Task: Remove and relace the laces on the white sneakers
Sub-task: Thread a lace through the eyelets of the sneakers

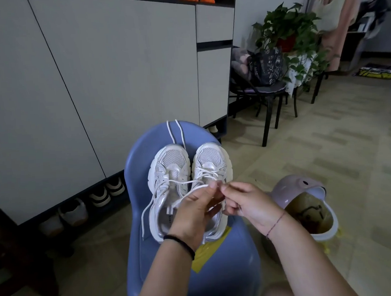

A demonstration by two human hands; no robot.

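The left hand (193, 207) and right hand (246, 202) each pinch the lace (180, 183) above the right sneaker (210, 156) on the chair (140, 155) — seemingly mid-threading; next, a tip must find the following eyelet.

Left hand (195, 210) and right hand (246, 204) pinch a white lace (170, 196) over 2 white sneakers (168, 172) on a blue chair (220, 272).

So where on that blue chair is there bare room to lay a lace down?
Bare seat shows on the blue chair left of the left sneaker, and nearer, past the yellow patch. The far end holds a loose lace. The middle is crowded: the right sneaker alongside, left hand and right hand pinching a lace.
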